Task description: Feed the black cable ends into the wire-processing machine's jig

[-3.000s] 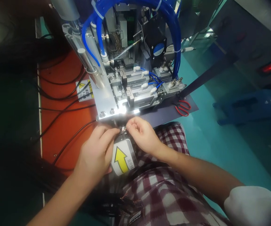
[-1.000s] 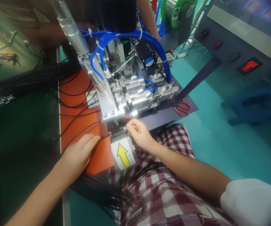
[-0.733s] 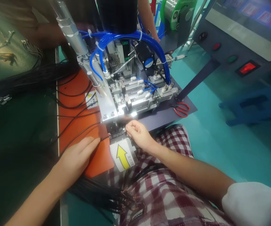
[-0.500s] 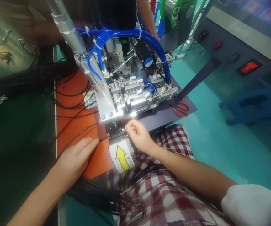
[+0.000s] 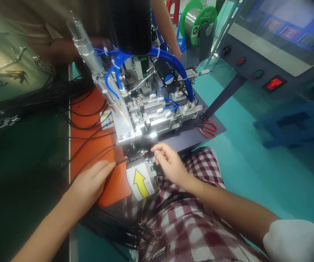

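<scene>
My left hand (image 5: 93,178) lies on the orange mat, thumb and fingers closed on a thin black cable (image 5: 123,160). From those fingertips the cable runs right onto the front fixture of the machine (image 5: 133,158), where its bare wire end (image 5: 145,152) shows. To the right of that end is my right hand (image 5: 170,163), fingers loosely curled and thumb slightly apart from the index finger. It appears to hold nothing and does not touch the wire. Just below the fixture, a white label with a yellow arrow (image 5: 140,183) faces me.
Red-handled pliers (image 5: 209,130) lie on the machine's base plate. A control panel (image 5: 255,62) stands at the right. Black cables (image 5: 113,225) with bare ends hang by my lap; others cross the orange mat (image 5: 88,145). Behind the machine is another person's arm (image 5: 168,29).
My right hand has let go of the wire end and drawn back to the right, leaving that end exposed. My left hand keeps its hold on the cable. The view has shifted slightly.
</scene>
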`<state>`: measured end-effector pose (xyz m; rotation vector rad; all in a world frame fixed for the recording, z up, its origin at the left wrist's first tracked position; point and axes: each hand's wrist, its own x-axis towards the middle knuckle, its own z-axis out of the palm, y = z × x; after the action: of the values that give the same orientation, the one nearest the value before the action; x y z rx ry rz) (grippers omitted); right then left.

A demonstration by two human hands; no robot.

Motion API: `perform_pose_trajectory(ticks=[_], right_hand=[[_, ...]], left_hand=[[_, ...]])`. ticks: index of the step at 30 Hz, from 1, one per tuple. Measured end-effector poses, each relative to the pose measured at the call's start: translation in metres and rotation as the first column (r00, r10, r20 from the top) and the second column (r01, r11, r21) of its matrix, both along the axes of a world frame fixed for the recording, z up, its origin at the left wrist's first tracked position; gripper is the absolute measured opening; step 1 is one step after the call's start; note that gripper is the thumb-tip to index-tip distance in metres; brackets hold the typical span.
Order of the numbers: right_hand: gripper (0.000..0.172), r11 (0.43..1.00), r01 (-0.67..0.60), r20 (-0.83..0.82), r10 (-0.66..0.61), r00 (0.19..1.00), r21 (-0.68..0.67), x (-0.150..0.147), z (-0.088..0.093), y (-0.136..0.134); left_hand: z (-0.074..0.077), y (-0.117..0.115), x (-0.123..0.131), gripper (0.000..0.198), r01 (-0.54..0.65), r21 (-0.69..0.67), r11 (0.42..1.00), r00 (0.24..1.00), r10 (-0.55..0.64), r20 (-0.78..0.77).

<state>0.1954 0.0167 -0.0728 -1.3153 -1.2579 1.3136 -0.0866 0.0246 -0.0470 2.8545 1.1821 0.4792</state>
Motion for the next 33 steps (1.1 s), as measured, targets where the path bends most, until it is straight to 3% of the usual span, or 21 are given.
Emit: perform_pose_trajectory(ticks=[3,9,13,18,26,33], right_hand=[[0.020,1.000,-0.016,0.100,0.015,0.995,0.019,0.011,-0.003,-0.015],[0.019,0.993,-0.007,0.136,0.024,0.990,-0.121,0.035,-0.035,-0.044],[0.019,0.985,-0.032,0.154,0.058,0.986,-0.170,0.047,-0.047,-0.062],[0.018,0.980,-0.049,0.179,0.084,0.980,-0.192,0.054,-0.051,-0.075],[0.023,0.953,-0.139,0.201,0.196,0.960,-0.268,0.047,-0.048,-0.082],[0.030,0.955,-0.149,0.173,0.197,0.965,-0.256,0.047,-0.058,-0.085]], left_hand=[[-0.001,0.000,-0.001,0.037,-0.001,-0.005,1.000,1.000,0.001,-0.005],[0.001,0.003,-0.001,0.037,-0.043,-0.086,0.995,0.999,0.044,0.001],[0.004,0.000,0.003,0.036,-0.047,-0.062,0.997,0.999,0.047,-0.006],[0.006,0.001,0.006,0.037,-0.058,-0.030,0.998,0.998,0.058,0.007],[0.004,0.057,0.008,0.031,-0.163,-0.028,0.986,0.985,0.164,0.061],[0.006,0.054,0.010,0.027,-0.181,-0.004,0.984,0.980,0.180,0.084]])
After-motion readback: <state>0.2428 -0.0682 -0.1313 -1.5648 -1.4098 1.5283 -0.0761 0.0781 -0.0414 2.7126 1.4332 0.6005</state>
